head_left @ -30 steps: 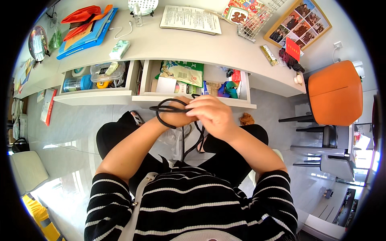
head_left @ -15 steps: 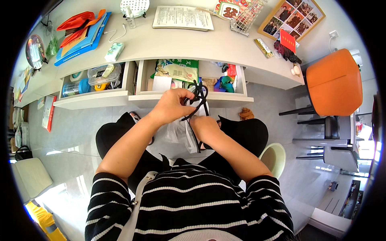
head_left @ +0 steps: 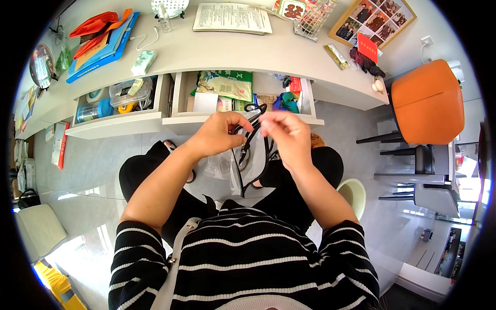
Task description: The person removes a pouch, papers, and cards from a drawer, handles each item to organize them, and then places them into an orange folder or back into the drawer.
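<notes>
Over my lap, in front of the open drawers, hangs a clear plastic pouch (head_left: 256, 163) with black edging. A black cord (head_left: 254, 107) loops at its top. My left hand (head_left: 219, 135) pinches the pouch near its upper left edge, thumb and forefinger closed. At the upper right of the pouch is my right hand (head_left: 290, 138), its fingertips pinched together against the black trim; they are slightly blurred. Some dark, thin thing shows inside or behind the clear plastic, too unclear to name. A crumpled translucent bag (head_left: 217, 166) lies below my left hand.
Ahead, the right drawer (head_left: 178, 103) holds green packets and a card; the left drawer (head_left: 116, 129) holds a clear box and a blue-lidded jar. Above them is the desk (head_left: 222, 51) with papers and folders. A pale bin (head_left: 354, 199) stands by my right knee, an orange chair (head_left: 428, 103) farther right.
My right hand has risen from low on the pouch to its top right. The pouch now hangs spread wider, and the black cord loop sits lower and smaller between my hands.
</notes>
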### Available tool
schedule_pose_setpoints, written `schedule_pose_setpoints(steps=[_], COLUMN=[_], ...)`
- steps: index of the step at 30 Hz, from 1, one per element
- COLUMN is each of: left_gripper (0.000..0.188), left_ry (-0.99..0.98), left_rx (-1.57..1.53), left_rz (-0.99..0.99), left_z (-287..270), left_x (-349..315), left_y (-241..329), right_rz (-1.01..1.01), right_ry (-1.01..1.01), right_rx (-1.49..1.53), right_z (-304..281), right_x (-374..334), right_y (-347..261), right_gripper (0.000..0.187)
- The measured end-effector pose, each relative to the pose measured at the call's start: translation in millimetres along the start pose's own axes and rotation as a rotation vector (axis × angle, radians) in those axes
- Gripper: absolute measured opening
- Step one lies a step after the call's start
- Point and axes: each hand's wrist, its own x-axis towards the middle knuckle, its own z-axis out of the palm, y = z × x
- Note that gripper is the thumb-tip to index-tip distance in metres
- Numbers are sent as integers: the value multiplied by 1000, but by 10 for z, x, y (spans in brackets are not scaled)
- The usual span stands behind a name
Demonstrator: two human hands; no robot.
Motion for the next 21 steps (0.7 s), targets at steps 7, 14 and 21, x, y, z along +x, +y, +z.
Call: schedule_pose_setpoints(steps=[7, 14, 21], left_gripper=[23, 21, 19], left_ry=[33, 64, 46], left_rx=[-180, -294, -387], left_rz=[-88, -49, -21], left_z=[-53, -80, -54], left_x=[18, -30, -42], left_y=[-30, -19, 22], right_rz=[418, 347, 30], right_ry=[-255, 11, -214], right_rx=[77, -239, -1093], right_z=[47, -368, -196], right_x=[-136, 34, -178], right_y=[31, 194, 235], right_gripper=[31, 38, 55])
